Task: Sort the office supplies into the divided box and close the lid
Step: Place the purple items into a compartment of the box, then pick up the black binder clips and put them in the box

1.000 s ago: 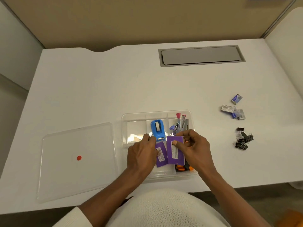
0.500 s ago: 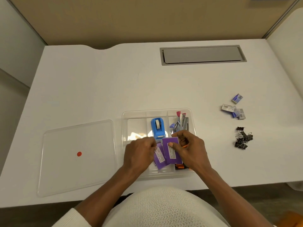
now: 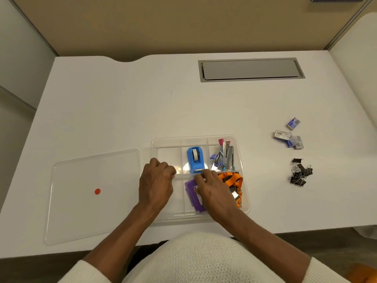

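your right hand [image 3: 216,193] lies over the purple packets [image 3: 193,196] in the near middle compartment of the clear divided box [image 3: 243,160]. its fingers are curled narrow and press down on the packets' far end, just short of the blue tape dispenser [image 3: 195,160] that stands past your fingertips. whether they pinch the packets or only rest on them cannot be told. the packets' long axis runs from your fingertips back toward your wrist. your left hand [image 3: 156,183] is loosely curled and holds nothing; it sits over the divider left of your right fingers, with the two left compartments under it bare.

a second ago both hands held the packets up, one each; half a second ago they were lowering them. now the packets lie flat in the compartment and your left hand has let go and drawn aside to the left.

what is left lies well to the right of your right fingers, on the white desk [image 3: 122,109]: the black binder clips [image 3: 301,174] level with your knuckles, the small staple boxes [image 3: 289,135] farther out beyond them. your right hand is much the nearer. the staplers [image 3: 225,157] and orange lanyard [image 3: 231,180] fill the right compartments between your fingers and those piles, so the reach probably passes over them. the lid [image 3: 91,197] lies flat well left of your left fingers, and that hand is nearer it.
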Demonstrator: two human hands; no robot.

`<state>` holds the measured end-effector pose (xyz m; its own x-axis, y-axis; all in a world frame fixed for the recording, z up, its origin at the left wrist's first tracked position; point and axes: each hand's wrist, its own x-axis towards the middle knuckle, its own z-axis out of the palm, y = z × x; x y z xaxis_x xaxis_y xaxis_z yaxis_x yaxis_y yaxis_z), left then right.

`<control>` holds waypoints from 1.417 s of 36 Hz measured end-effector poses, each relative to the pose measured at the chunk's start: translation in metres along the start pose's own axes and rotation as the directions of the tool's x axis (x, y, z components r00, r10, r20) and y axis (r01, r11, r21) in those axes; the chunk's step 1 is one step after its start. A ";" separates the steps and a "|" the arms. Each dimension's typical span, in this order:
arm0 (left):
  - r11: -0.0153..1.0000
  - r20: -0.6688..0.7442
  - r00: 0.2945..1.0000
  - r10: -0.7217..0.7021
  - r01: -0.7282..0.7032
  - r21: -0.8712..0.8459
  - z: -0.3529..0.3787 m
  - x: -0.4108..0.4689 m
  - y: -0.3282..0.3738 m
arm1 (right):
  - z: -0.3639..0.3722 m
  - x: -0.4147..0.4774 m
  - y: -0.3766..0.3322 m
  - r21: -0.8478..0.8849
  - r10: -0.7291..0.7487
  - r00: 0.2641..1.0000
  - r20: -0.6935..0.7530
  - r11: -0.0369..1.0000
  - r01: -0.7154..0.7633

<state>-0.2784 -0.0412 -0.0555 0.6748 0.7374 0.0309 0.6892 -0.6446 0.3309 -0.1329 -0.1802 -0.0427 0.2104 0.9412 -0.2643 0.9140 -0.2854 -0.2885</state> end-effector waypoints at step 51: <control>0.960 0.265 0.927 0.265 -0.279 0.015 -0.025 0.047 0.149 | -0.079 -0.085 0.150 0.389 0.650 0.725 -0.229 0.744 -0.544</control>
<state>-0.1509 -0.0977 0.0184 0.8781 0.4593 -0.1337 0.4778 -0.8274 0.2952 0.0135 -0.2882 0.0091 0.8258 0.5384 -0.1678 0.4306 -0.7942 -0.4288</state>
